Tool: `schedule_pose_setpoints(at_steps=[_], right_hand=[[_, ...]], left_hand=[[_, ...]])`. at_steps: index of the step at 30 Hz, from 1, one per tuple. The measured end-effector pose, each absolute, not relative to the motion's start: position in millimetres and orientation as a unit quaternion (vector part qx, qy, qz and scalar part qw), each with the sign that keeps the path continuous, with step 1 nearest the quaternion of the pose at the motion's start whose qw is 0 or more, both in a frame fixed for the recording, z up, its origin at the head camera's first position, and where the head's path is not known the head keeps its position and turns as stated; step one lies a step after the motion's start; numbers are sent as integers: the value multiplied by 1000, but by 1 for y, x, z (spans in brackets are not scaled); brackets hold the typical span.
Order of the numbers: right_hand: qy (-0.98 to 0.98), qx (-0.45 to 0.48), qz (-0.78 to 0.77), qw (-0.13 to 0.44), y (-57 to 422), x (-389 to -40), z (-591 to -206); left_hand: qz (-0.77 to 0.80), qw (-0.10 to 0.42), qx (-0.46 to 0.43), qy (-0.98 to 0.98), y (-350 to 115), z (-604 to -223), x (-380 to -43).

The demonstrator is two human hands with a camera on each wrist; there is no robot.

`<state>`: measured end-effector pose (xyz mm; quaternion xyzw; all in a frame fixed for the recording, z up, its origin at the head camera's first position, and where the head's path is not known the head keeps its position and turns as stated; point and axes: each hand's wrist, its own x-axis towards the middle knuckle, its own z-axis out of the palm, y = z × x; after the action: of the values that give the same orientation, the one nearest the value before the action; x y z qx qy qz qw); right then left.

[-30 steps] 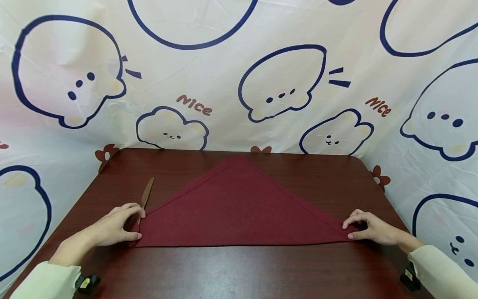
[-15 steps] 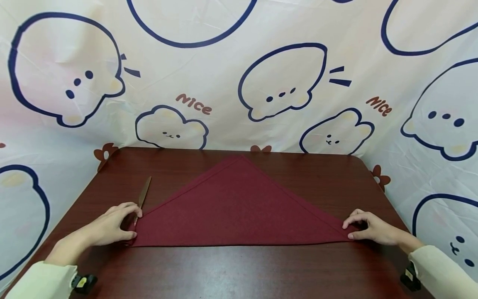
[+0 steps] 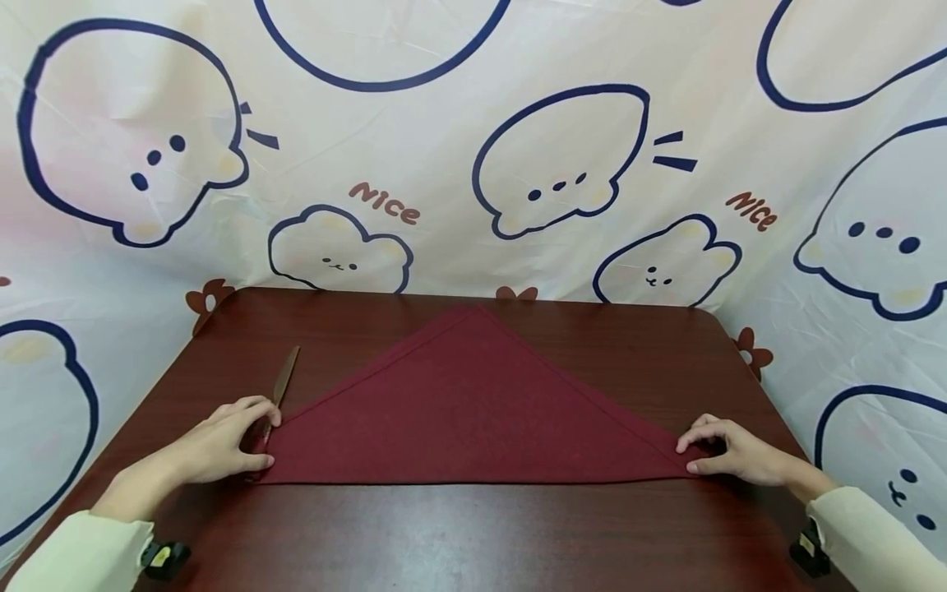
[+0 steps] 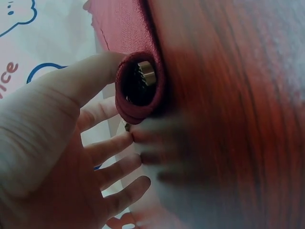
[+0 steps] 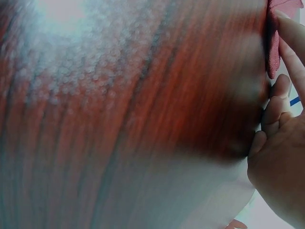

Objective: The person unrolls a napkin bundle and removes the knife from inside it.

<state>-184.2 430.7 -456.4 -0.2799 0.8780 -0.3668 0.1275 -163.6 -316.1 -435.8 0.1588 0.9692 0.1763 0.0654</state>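
A dark red cloth napkin point(image 3: 473, 411) lies folded into a wide triangle, its peak pointing to the back of the table. At its left corner my left hand point(image 3: 210, 444) holds the cloth between thumb and fingers. A gold-coloured knife point(image 3: 287, 374) sticks out behind these fingers; its lower part is hidden by hand and cloth. In the left wrist view, the cloth end forms a rounded loop with a gold metal piece point(image 4: 147, 73) inside. My right hand point(image 3: 743, 452) pinches the right corner, thumb in front and fingers behind.
The brown wooden table point(image 3: 473, 543) has rounded far corners. A pale curtain point(image 3: 444, 148) with cartoon drawings hangs behind it and along both sides. Each wrist carries a small black device, such as the left wrist device point(image 3: 166, 561).
My left hand has shifted slightly left, and the cloth's left corner and the knife with it. My right hand stays at the right corner. The head view has tilted a little.
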Motion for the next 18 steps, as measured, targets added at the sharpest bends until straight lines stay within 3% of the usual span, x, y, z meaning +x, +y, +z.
schedule_pose_setpoints(at_steps=[18], right_hand=[[862,-304,-384,133,433,-185,-460]], left_hand=[[195,81,171,962,-330,-441,-168]])
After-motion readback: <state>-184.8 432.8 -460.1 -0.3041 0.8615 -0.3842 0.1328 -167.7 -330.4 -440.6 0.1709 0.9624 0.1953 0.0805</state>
